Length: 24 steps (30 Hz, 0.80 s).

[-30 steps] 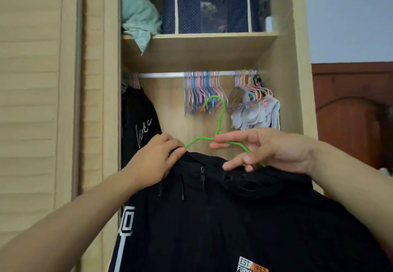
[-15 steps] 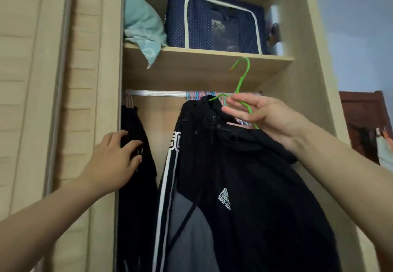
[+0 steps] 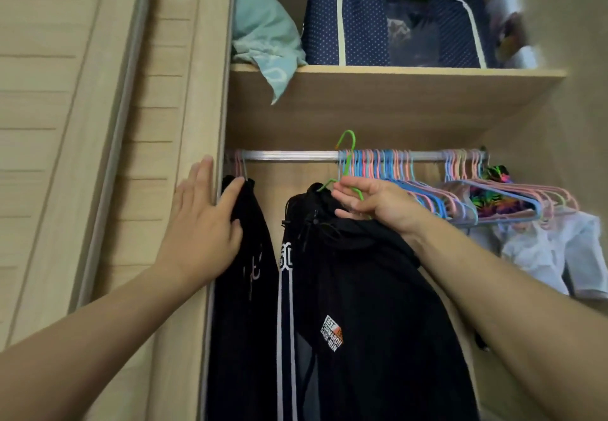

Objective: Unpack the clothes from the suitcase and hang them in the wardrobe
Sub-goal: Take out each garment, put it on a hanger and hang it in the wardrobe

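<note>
A black jacket (image 3: 362,305) with white stripes and a chest logo hangs on a green hanger (image 3: 348,157). My right hand (image 3: 371,201) grips the hanger's shoulder wire, and the hook stands at the silver wardrobe rail (image 3: 289,155), its tip just above the rail. My left hand (image 3: 204,223) lies flat with straight fingers against another black garment (image 3: 246,272) that hangs at the rail's left end, its fingertips on the edge of the wardrobe door (image 3: 190,124).
Many empty pink and blue hangers (image 3: 411,173) crowd the rail's middle and right. A white garment (image 3: 552,249) and a multicoloured one (image 3: 487,196) hang at the right. On the shelf above sit a teal cloth (image 3: 263,35) and a navy storage box (image 3: 394,19).
My right hand has carried the jacket and green hanger up to the rail. My left hand has let go of the jacket and moved left onto the hanging black garment.
</note>
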Motion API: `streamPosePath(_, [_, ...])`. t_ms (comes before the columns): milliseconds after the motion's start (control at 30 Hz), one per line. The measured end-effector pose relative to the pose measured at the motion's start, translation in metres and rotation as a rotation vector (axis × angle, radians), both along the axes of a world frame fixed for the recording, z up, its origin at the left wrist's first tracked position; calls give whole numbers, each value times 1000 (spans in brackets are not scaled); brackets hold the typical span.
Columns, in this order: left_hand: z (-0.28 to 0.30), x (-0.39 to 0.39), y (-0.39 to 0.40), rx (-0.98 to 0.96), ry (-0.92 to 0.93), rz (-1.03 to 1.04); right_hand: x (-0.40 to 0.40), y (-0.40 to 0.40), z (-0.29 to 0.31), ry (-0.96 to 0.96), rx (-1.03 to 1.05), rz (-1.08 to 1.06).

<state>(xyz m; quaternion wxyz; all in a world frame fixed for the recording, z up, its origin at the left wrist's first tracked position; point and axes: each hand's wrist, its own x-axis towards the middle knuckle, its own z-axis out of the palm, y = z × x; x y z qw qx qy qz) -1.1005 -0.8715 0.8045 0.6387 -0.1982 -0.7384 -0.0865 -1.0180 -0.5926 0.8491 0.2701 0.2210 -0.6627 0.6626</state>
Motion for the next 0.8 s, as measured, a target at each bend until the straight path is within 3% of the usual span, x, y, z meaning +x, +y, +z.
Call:
streamPosePath(100, [25, -4, 5, 95, 19, -33, -37, -4, 25, 45, 45, -95])
streamPosePath(233, [56, -11, 7, 121, 97, -26, -78, -34, 68, 102, -33, -67])
streamPosePath(367, [61, -19, 8, 159, 142, -37, -114, -82, 91, 124, 280, -373])
streamPosePath(467, [58, -23, 6, 158, 167, -20, -121, -87, 62, 73, 487, -639])
streamPosePath(633, [57, -24, 7, 182, 187, -10, -98, -42, -8, -34, 501, -871])
streamPosePath(800, [57, -23, 12, 195, 179, -29, -70, -11, -31, -101, 517, -993])
